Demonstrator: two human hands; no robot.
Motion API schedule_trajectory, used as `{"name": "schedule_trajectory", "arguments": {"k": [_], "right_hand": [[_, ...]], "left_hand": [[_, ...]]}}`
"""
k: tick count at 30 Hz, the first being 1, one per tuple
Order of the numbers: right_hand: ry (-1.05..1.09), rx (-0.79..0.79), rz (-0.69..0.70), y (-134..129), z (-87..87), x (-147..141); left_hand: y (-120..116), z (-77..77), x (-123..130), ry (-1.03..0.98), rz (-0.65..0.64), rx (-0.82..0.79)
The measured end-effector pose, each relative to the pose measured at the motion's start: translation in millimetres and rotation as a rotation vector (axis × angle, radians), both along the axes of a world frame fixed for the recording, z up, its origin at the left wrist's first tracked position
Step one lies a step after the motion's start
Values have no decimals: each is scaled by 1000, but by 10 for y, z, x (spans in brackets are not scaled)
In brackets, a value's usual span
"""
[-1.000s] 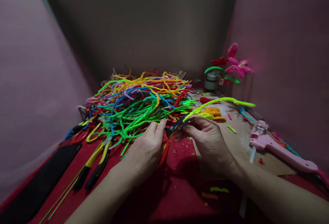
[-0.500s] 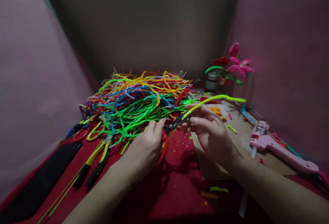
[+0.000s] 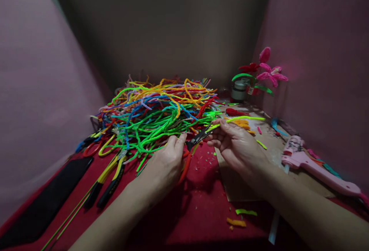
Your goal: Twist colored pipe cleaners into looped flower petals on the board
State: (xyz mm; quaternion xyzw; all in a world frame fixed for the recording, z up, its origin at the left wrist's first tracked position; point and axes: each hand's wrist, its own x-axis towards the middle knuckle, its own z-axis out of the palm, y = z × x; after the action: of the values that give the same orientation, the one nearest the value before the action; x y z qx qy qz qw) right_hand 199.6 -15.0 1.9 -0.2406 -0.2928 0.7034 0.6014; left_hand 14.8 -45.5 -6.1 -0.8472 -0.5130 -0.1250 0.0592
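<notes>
Two larger scraps (image 3: 246, 212) lie nearest, lower right. At centre, the left hand (image 3: 168, 158) has its fingers clamped on the handles of one pair of scissors (image 3: 197, 138), blades angled right, apparently to meet one yellow-green stem (image 3: 250, 118); the right hand (image 3: 235, 145) pinches that between thumb and forefinger, seemingly steadying it at the blades. One pink glue gun (image 3: 314, 168) rests right. Beyond, upper centre-left, the heaped stems (image 3: 158, 116) tangle past counting.
</notes>
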Motion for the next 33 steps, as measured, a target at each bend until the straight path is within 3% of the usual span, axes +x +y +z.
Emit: {"name": "schedule_trajectory", "arguments": {"k": [6,11,15,18,21,25,29,33], "right_hand": [[43,-136,3,0,-30,-40],[98,-214,-3,18,-55,-47],[68,-168,-21,41,-34,-8],[39,-114,-11,33,-11,19],[17,-104,8,10,9,32],[15,-92,23,-7,24,36],[13,-73,20,9,23,42],[51,-106,23,35,16,43]], "left_hand": [[24,-68,7,-34,-22,15],[17,-39,21,-109,-40,5],[37,29,-31,-193,-57,96],[94,43,-108,-150,-1,96],[170,-7,-172,-18,69,-9],[208,-74,-163,124,30,-200],[176,-46,-106,81,-16,-231],[151,-12,-69,-106,-79,-124]]}}
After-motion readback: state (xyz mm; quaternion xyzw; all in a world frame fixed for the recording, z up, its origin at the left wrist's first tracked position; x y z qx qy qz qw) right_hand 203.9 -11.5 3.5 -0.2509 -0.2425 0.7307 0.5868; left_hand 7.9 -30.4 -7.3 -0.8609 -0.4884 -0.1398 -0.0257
